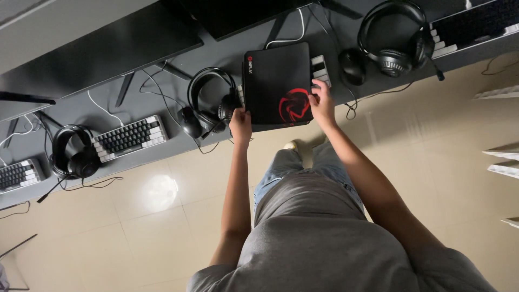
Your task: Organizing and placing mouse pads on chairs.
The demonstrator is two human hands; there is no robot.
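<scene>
At twelve o'clock from our body, on the dark counter point(227, 59), lies the black mouse pad point(275, 81) with its red emblem; our left hand point(240, 125) pinches its near corner at seven o'clock, fingers pressed together on the edge; our right hand point(323, 103) grips the side at four o'clock, fingers curled over it. Underneath it sits a small keyboard point(320, 69), keys showing at three o'clock; we judge a careless pull could drag that keyboard or snag the headset point(208, 103) lying at nine o'clock.

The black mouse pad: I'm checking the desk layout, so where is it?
In the head view, the black mouse pad lies at the desk's near edge, held by both hands, over a keyboard.
</scene>
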